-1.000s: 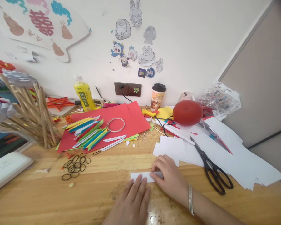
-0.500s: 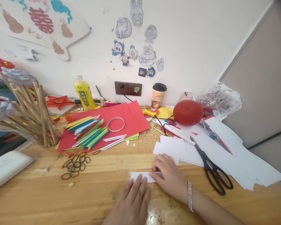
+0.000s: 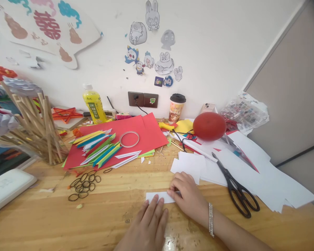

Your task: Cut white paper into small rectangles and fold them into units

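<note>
Barely moved since earlier frame: right hand (image 3: pixel 187 195) crept slightly left along white paper strip (image 3: pixel 158 197). Right fingers together, pressing strip's right end flat. Left hand (image 3: pixel 149 225) flat, fingers together, tips at strip's near edge. Strip on wooden table (image 3: pixel 107 216), long axis left-right, just beyond left fingertips. Scissors (image 3: pixel 237 190) well right.

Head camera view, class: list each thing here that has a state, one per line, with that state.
White paper strip: flat on the table, pressed by both hands.
Left hand: flat, fingertips on the strip.
Right hand: fingers pressing the strip's right end.
Scissors: closed, lying on white sheets.
Yellow bottle: upright, capped.
Cup: upright, lidded.
Balloon: inflated.
</note>
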Demonstrator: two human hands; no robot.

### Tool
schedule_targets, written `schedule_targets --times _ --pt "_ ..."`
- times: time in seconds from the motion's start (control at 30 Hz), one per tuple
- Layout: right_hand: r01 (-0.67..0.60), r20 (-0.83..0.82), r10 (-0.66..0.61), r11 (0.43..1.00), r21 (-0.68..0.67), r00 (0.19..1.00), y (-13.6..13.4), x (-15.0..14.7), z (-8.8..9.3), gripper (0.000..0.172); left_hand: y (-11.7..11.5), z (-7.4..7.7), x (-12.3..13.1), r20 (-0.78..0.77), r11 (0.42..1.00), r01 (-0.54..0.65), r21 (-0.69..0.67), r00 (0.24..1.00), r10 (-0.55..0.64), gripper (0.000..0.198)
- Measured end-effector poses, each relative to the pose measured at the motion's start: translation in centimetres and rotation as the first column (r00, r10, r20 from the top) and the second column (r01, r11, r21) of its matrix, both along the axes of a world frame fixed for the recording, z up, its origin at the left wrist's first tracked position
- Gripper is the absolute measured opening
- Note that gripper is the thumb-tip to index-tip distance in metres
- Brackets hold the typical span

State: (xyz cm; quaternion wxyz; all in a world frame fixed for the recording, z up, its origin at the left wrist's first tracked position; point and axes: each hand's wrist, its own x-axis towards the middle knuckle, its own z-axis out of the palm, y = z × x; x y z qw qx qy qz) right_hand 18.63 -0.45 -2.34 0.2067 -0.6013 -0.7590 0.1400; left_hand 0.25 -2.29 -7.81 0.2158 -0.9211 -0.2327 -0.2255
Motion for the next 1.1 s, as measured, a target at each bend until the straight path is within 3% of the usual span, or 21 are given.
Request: schedule_targets --times 0.47,0.73,1.1 --pt "-0.087 0.031 0.086 0.996 0.025 0.996 0.0 0.0 -0.1 0.021 -0.1 0.6 -0.2 -0.037 1.000 0.009 -0.028 0.999 -0.010 0.034" --pt "-0.106 0.135 0.101 0.994 0.036 0.986 0.1 -0.2 -0.2 0.023 0.0 -0.5 -0.2 -0.057 0.999 0.001 -0.048 0.998 -0.004 0.035" --pt "-0.097 0.248 0.065 0.988 0.120 0.967 -0.3 -0.6 -0.6 0.017 0.1 3.1 -0.4 -0.130 0.993 0.012 -0.114 0.991 -0.027 0.035"
